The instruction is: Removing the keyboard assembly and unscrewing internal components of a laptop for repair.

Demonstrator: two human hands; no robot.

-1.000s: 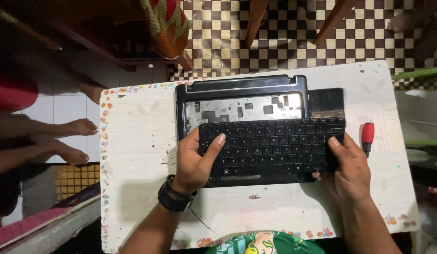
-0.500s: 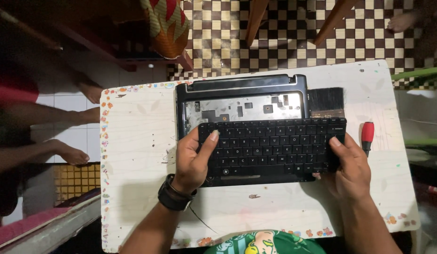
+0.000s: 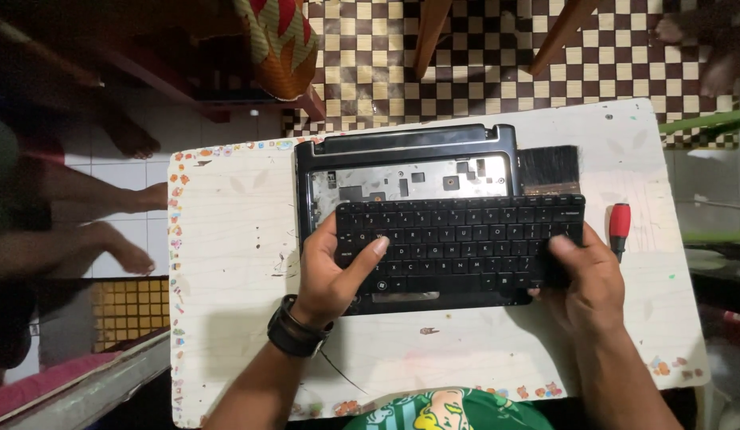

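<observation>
A black keyboard (image 3: 461, 243) is held at both ends over an opened black laptop base (image 3: 410, 171), which lies on a white table (image 3: 226, 239). The keyboard's left end is gripped by the left hand (image 3: 330, 275): the thumb is laid flat across the keys and the other fingers are curled beneath the edge, so the panel is pinched between them. A black wristwatch (image 3: 294, 330) is worn just behind this grip. The right end is clasped by the right hand (image 3: 581, 279), the thumb being pressed on the outer keys while the remaining fingers are hidden under the panel; whether these touch its underside cannot be told.

Beyond the two grips, on the side away from the person, the bare metal tray of the base is exposed. Just past the right-hand grip, at the far corner of the keyboard, a black brush (image 3: 549, 169) is seen. Beside the right hand, to its outer side and apart from it, a red-handled screwdriver (image 3: 619, 227) is laid on the table.
</observation>
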